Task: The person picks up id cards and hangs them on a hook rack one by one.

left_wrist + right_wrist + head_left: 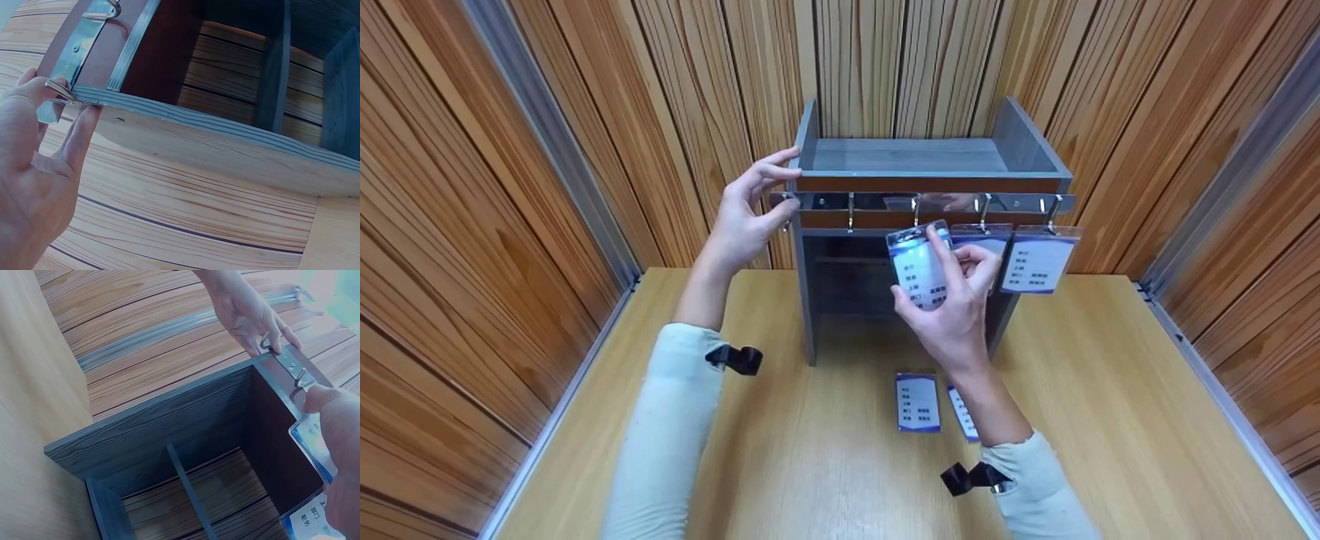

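My right hand (960, 315) pinches a clear ID badge holder (911, 270) with a printed white-and-blue card, thumb at its lower left and index finger across its front. Its top edge is just below the middle hook (916, 210); whether they touch, I cannot tell. Two more badge holders (1039, 262) hang from the right hooks, one partly behind my fingers. My left hand (750, 210) grips the left end of the small grey shelf (934, 175), thumb beside the end hook of the metal rail (885, 201). The left wrist view shows those fingertips (89, 118) against the side panel.
Two badges lie on the wooden table (825, 465): one badge (918, 403) in full view, the other badge (962, 412) partly under my right forearm. Wood-grain walls (720, 67) enclose the table at the back and sides. Beside the held badge, a bare hook (851, 212) projects forward.
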Tool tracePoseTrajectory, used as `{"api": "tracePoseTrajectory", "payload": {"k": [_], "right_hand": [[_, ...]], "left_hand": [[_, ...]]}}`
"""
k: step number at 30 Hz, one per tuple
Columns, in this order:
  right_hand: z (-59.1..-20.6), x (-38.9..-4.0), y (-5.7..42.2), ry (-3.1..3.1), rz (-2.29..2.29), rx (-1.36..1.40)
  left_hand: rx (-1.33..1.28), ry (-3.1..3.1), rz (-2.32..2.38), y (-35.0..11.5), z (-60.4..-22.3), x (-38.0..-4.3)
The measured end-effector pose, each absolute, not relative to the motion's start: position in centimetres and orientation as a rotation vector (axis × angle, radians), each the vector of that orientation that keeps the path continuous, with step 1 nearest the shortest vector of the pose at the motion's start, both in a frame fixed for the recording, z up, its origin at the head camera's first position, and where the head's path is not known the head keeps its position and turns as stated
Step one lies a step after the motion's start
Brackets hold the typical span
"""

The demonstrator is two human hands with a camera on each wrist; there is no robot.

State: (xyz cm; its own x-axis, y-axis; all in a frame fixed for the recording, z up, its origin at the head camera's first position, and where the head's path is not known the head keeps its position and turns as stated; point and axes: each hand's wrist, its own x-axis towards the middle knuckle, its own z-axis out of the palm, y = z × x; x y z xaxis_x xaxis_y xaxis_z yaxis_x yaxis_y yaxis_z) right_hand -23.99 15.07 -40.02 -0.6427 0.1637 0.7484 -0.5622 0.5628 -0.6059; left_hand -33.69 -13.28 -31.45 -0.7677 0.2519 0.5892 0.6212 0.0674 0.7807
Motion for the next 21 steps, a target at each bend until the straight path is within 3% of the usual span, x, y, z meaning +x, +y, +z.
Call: {"api": "tracePoseTrajectory", "payload": {"k": [21], "right_hand": [[-40.6,-25.1,14.7,-2.007,1.182,0.313]], "left_hand": [[-0.87,-2.047,-1.765,-13.3,-31.3,-33.6]]}}
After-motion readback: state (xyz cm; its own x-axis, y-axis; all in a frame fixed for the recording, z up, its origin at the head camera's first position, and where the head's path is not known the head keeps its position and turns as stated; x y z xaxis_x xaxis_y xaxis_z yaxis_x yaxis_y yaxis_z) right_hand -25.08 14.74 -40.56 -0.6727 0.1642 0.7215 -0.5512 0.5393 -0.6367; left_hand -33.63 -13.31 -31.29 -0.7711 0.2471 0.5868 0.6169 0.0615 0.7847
